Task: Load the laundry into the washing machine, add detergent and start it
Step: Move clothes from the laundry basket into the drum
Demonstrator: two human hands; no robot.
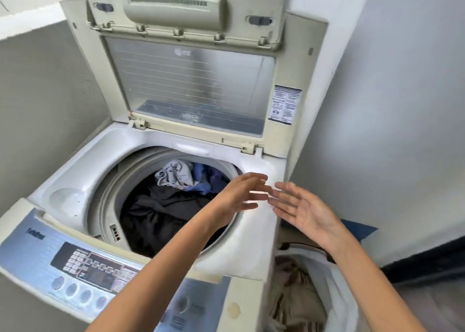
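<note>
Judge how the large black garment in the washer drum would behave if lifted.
Probably floppy: the large black garment lies in soft folds, so it would drape and sag from a grip. Likely light, being thin-looking cloth. It fills most of the round drum, so lifting might drag the grey and blue clothes at its far edge.

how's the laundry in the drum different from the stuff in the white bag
The drum load is mostly black with grey and blue pieces at the back; the bag load is tan and brown. The drum load lies inside the washing machine; the bag load sits in a white bag beside it, lower down. Both are crumpled heaps.
</note>
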